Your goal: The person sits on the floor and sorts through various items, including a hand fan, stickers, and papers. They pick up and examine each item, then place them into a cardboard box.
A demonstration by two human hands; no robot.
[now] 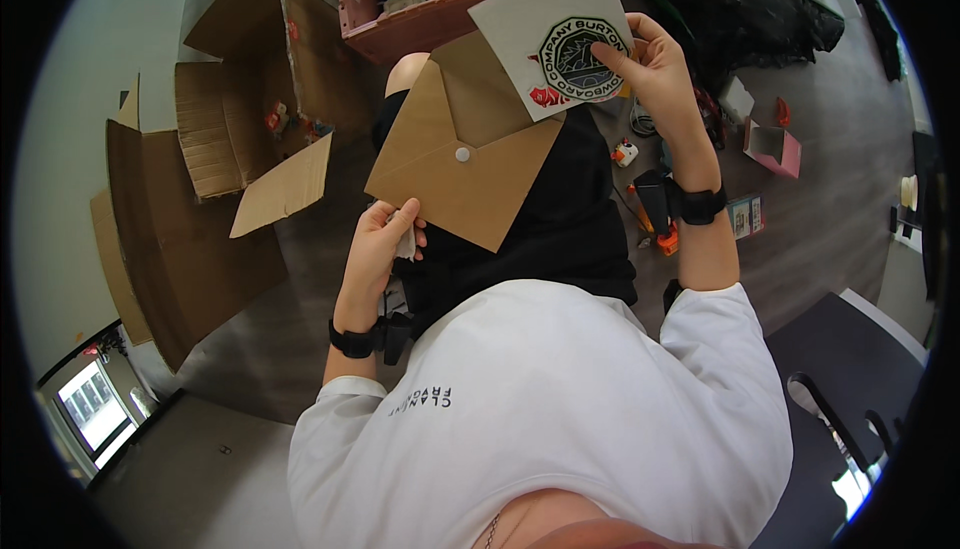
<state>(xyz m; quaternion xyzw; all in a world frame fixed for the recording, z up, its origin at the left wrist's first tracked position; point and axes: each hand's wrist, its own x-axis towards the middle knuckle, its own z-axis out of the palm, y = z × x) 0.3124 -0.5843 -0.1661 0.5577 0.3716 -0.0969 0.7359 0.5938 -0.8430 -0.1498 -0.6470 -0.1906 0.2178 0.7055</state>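
My left hand [388,232] pinches the lower left corner of a brown kraft-paper envelope [480,193], which rests over my lap. A white round fastener [462,154] sits at the middle of the envelope, and its flap stands open. Some crumpled whitish material [406,244] is also tucked in my left fingers. In my right hand [651,61] is a white square sheet [517,20], its lower edge overlapping the envelope's opening. A round black-and-white sticker [574,61] lies under my right thumb, with a red graphic [547,96] beside it.
Ahead stands a pink crate [375,39] holding assorted packets. Open cardboard boxes [217,129] are on the left. To the right on the floor lie a small pink box [784,151], a small white toy [624,153], an orange object [667,240] and black plastic sheeting [750,24].
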